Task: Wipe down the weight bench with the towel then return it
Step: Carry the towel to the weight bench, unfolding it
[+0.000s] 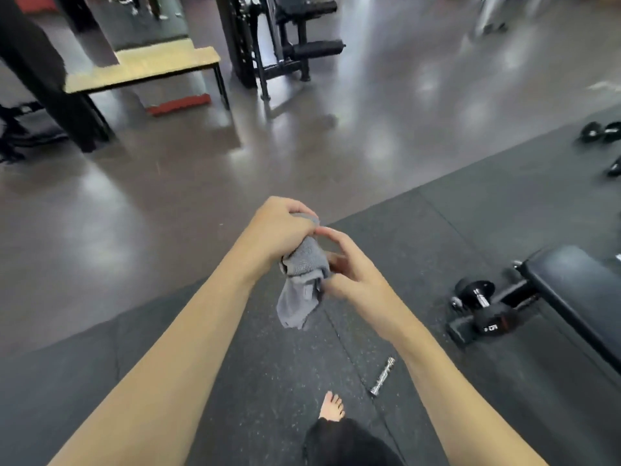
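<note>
A grey towel [300, 287] hangs bunched in front of me, above the black rubber mat. My left hand [279, 227] is closed around its top end. My right hand [349, 267] pinches its side just below, fingers curled on the cloth. The black padded weight bench [578, 290] stands low at the right edge, well apart from both hands.
A black dumbbell [484, 307] lies by the bench's foot and a short chrome bar [381, 376] lies on the mat near my bare foot [332, 406]. More dumbbells [599, 131] lie far right. A wooden bench [141, 68] and a black machine [268, 38] stand across the shiny floor.
</note>
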The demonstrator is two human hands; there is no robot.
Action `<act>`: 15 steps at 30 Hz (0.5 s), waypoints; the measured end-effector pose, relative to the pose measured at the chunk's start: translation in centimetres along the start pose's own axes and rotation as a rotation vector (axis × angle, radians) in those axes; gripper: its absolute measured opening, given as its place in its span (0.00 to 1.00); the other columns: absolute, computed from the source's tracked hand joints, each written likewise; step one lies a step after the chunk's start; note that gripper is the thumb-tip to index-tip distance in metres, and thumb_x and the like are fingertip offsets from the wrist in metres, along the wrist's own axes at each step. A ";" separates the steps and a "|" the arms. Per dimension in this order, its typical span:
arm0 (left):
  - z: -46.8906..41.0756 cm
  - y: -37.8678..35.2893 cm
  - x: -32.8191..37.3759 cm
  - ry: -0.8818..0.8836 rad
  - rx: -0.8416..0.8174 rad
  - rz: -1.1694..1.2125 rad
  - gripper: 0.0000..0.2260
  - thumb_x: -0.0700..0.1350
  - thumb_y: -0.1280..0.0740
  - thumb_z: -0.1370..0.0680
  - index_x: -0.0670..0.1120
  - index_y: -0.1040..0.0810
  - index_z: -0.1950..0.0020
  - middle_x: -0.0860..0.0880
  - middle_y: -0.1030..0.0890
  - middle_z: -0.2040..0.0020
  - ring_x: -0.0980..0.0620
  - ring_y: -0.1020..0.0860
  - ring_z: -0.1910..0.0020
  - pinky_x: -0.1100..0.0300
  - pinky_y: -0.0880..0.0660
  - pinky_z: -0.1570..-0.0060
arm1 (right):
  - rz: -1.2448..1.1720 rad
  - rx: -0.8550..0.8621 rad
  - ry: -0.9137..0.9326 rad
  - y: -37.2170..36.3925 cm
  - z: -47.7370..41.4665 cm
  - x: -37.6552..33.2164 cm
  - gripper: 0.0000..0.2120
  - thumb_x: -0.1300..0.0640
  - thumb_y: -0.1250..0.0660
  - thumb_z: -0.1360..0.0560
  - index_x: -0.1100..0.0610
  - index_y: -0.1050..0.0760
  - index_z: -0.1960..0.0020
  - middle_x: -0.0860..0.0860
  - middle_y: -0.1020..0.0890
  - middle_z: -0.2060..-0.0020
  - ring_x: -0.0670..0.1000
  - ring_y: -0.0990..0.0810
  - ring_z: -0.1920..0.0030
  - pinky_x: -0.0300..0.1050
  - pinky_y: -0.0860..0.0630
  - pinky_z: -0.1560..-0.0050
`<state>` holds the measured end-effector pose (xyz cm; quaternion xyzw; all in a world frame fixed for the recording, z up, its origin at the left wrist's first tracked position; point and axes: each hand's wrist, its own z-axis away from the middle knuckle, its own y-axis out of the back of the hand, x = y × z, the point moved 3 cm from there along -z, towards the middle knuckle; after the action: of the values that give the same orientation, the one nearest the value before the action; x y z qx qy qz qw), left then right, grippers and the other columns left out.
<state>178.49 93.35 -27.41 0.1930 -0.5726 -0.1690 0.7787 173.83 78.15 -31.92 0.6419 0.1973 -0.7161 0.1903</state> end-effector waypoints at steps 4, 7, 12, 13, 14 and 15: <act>-11.3 -0.5 4.5 0.082 -0.030 0.079 0.08 0.44 0.33 0.25 0.40 0.19 0.60 0.39 0.19 0.64 0.45 0.24 0.65 0.53 0.26 0.63 | 0.114 0.019 -0.049 6.3 -8.6 -1.8 0.50 0.55 0.21 0.31 0.32 0.48 0.21 0.36 0.26 0.30 0.39 0.20 0.36 0.40 0.20 0.41; -19.0 -1.5 7.5 0.112 -0.226 0.368 0.12 0.47 0.37 0.20 0.40 0.22 0.57 0.41 0.19 0.64 0.42 0.19 0.62 0.50 0.17 0.55 | 0.179 0.388 0.017 12.1 -15.3 -2.3 0.37 0.64 0.23 0.29 0.46 0.33 0.26 0.39 0.18 0.40 0.38 0.18 0.44 0.37 0.21 0.48; -33.3 -3.7 9.2 -0.086 -0.254 0.353 0.13 0.34 0.41 0.21 0.38 0.18 0.44 0.37 0.13 0.55 0.44 0.13 0.58 0.57 0.16 0.55 | 0.088 0.720 0.091 22.8 -25.0 -2.0 0.20 0.73 0.30 0.26 0.46 0.19 0.56 0.42 0.15 0.61 0.41 0.19 0.59 0.34 0.22 0.57; -36.4 -4.1 9.3 -0.168 -0.187 0.259 0.14 0.31 0.40 0.22 0.39 0.18 0.42 0.39 0.14 0.51 0.47 0.14 0.55 0.58 0.17 0.50 | 0.084 0.754 0.077 24.8 -27.1 -1.9 0.17 0.73 0.30 0.26 0.50 0.21 0.59 0.47 0.16 0.63 0.45 0.21 0.59 0.37 0.23 0.58; -39.2 -4.7 9.5 -0.251 -0.180 0.190 0.15 0.30 0.38 0.23 0.41 0.19 0.40 0.41 0.15 0.45 0.49 0.16 0.48 0.57 0.20 0.42 | 0.085 0.775 0.067 26.6 -29.2 -1.8 0.14 0.73 0.30 0.27 0.54 0.22 0.59 0.54 0.17 0.63 0.47 0.21 0.59 0.41 0.23 0.56; -42.1 -5.4 9.7 -0.309 -0.247 0.170 0.16 0.31 0.35 0.22 0.42 0.19 0.37 0.43 0.16 0.40 0.50 0.18 0.41 0.56 0.23 0.34 | 0.066 0.782 0.053 28.2 -31.4 -2.0 0.12 0.72 0.30 0.27 0.56 0.22 0.57 0.56 0.17 0.61 0.50 0.19 0.57 0.47 0.22 0.53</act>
<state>221.31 88.41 -33.40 0.0189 -0.6743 -0.1990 0.7109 215.41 70.76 -34.13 0.6904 -0.1061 -0.7138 -0.0509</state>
